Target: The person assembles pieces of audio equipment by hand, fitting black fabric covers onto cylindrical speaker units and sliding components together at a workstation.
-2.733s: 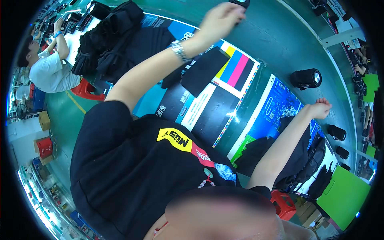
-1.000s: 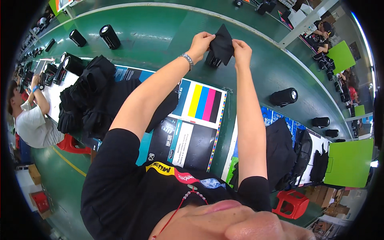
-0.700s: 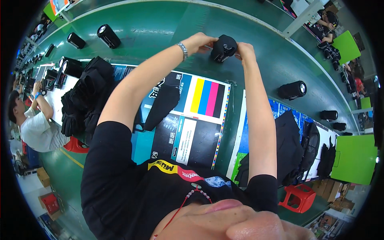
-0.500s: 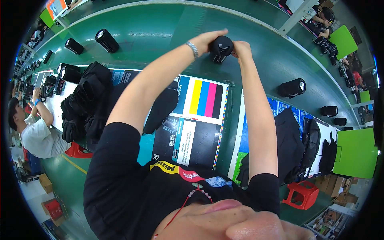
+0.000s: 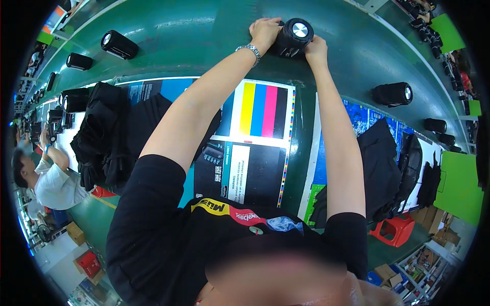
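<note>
A black cylindrical speaker [image 5: 289,44] with a silver disc in its end is at the top middle, over the green conveyor belt [image 5: 204,46]. My left hand [image 5: 265,33] is against its left side, fingers bent toward it. On its right side, the fingers of my right hand [image 5: 317,47] are closed at the edge. Both arms are stretched far forward, with a metal bracelet on the left wrist. The undersides of the fingers are hidden.
More black speakers [image 5: 119,45] lie along the belt, including another speaker [image 5: 392,94] at right. Black cloth bags [image 5: 102,137] are piled at left, with black fabric [image 5: 380,163] at right. Printed sheets [image 5: 255,173] cover the nearer table. A co-worker [image 5: 51,178] sits at far left.
The speaker now shows its silver end, where a dark end faced up before. Both hands and the speaker appear farther up the picture, and the view has shifted somewhat.
</note>
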Demonstrator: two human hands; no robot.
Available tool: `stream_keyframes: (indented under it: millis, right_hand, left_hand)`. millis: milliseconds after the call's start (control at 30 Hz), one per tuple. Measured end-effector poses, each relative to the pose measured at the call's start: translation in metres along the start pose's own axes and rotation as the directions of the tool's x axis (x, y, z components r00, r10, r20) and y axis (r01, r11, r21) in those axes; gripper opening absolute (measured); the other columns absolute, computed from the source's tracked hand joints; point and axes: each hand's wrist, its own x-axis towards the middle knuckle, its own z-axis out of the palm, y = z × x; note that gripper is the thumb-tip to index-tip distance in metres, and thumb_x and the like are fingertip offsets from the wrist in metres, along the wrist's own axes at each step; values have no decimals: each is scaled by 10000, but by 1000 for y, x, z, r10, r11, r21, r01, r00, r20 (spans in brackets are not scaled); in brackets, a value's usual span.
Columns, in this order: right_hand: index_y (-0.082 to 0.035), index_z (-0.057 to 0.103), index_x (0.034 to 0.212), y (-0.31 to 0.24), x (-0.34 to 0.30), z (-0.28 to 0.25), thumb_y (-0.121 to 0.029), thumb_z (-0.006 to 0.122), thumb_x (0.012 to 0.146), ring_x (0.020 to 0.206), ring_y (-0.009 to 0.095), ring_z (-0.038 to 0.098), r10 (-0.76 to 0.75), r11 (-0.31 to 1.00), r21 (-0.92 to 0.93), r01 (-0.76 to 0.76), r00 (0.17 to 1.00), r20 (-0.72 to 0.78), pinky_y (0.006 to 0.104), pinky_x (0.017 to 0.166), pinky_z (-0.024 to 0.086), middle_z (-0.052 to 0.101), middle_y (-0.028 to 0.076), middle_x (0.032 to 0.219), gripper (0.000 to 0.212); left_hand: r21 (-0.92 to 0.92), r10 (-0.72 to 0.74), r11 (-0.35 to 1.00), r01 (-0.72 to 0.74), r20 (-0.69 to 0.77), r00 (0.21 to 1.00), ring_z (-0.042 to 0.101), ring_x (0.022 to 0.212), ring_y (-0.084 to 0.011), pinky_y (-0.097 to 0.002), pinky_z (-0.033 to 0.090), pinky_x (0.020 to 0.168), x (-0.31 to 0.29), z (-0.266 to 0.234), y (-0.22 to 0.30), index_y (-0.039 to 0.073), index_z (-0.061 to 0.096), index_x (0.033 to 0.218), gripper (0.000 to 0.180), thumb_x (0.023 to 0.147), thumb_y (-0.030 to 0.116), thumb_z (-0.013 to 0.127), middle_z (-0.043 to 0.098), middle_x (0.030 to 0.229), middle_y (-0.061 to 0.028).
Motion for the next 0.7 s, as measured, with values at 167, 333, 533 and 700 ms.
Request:
stream_keyframes:
  millis: [167, 333, 533, 700]
  right_hand:
    - [-143, 705, 918, 31, 9, -17, -208, 569, 781, 929, 334, 648, 14, 972, -234, -19, 1000, -22, 408, 799, 500, 694, 128, 912, 204]
    - [-159, 702, 956, 2, 1, -17, -191, 554, 792, 983, 331, 633, -19, 960, -279, 22, 1000, 16, 420, 836, 501, 686, 131, 968, 223]
    - [-102, 693, 889, 11, -5, -33, -216, 603, 798, 891, 357, 650, -76, 927, -371, 60, 997, -29, 441, 791, 513, 682, 165, 888, 172]
    - [-23, 670, 837, -8, -50, -29, -370, 623, 850, 783, 346, 661, 1, 991, -126, -46, 942, -336, 426, 717, 517, 672, 179, 801, 350]
  left_hand:
    - [-523, -127, 852, 17, -175, 976, 497, 1097, -173, -392, 270, 937, -12, 16, 32, 234, 748, 756, 149, 726, 372, 701, 654, 1145, 111]
    - [-532, -119, 845, 64, -70, 990, 535, 1070, -197, -381, 342, 908, 7, -25, 28, 211, 754, 804, 204, 775, 400, 683, 667, 1114, 61]
    - [-885, -126, 360, 294, 266, 956, 637, 979, -228, -304, 480, 870, 16, -144, 133, 67, 582, 1231, 568, 812, 437, 686, 594, 1239, -91]
    - [-129, 314, 948, -291, 217, 924, 638, 971, -254, -355, 523, 809, 7, -176, 121, 57, 527, 1214, 647, 758, 468, 732, 595, 1162, -124]
